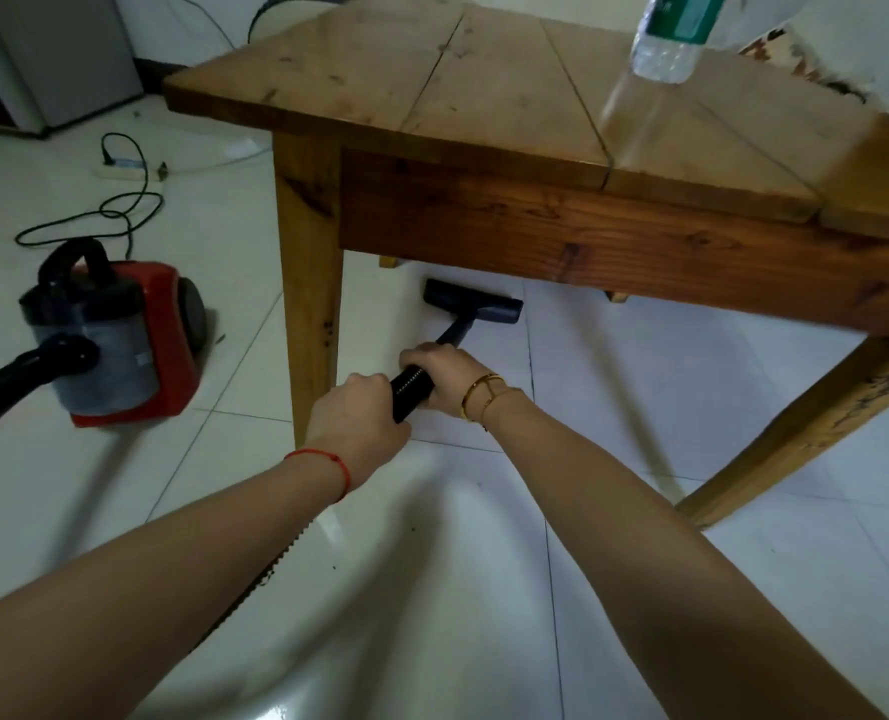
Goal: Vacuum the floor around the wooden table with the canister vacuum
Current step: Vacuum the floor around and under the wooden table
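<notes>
The wooden table fills the upper middle and right of the head view. A black vacuum wand runs from my hands down to a dark floor nozzle that lies flat on the white tiles just under the table's front rail. My left hand grips the wand's near end beside the table's front left leg. My right hand grips the wand a little further along. The red canister vacuum sits on the floor to the left, its black hose leading off the left edge.
A clear plastic water bottle stands on the table's far right. A black cord loops across the floor to a white power strip at the back left. A grey cabinet stands in the far left corner. The table's right leg slants down at right.
</notes>
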Action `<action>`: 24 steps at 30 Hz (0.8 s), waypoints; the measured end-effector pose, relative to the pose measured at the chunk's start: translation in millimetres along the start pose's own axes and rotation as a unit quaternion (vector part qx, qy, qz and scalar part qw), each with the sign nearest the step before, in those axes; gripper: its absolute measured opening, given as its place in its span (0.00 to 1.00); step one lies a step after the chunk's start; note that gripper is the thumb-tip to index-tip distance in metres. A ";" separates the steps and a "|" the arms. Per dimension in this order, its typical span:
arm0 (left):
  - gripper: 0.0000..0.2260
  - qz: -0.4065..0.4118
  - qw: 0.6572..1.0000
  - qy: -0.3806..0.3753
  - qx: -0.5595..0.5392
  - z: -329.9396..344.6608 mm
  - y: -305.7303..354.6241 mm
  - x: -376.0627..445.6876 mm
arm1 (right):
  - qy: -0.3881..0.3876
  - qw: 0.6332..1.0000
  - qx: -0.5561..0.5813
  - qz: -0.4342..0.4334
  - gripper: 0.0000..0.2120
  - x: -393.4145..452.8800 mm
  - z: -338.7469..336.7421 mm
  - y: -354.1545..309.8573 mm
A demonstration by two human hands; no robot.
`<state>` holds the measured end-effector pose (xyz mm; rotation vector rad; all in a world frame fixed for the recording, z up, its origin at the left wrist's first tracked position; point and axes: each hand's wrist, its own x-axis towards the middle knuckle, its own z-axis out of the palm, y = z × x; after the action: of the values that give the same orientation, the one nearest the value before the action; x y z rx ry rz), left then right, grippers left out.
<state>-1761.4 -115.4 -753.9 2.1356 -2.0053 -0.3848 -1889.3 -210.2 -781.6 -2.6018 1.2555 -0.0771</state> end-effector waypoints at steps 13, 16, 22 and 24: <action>0.06 -0.037 0.999 -0.003 -0.007 -2.3 -22.9 -23.5 | -0.010 0.998 -0.020 -0.053 0.12 1.3 5.9 -31.3; 0.06 -0.033 0.999 -0.011 0.007 -4.8 -28.4 -40.3 | -0.001 0.998 -0.032 -0.062 0.13 -10.0 13.2 -42.8; 0.08 -0.029 0.997 -0.072 0.029 -38.0 -20.3 -75.0 | -0.003 0.998 0.004 -0.055 0.14 -44.7 5.9 -66.1; 0.09 -0.025 0.995 -0.090 0.029 -53.4 -14.3 -87.8 | -0.012 0.999 0.026 -0.045 0.15 -60.3 -6.6 -75.7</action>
<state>-1735.8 -29.1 -702.4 2.2639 -2.0821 -0.5523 -1870.4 -119.4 -752.9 -2.6061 1.1123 -0.0942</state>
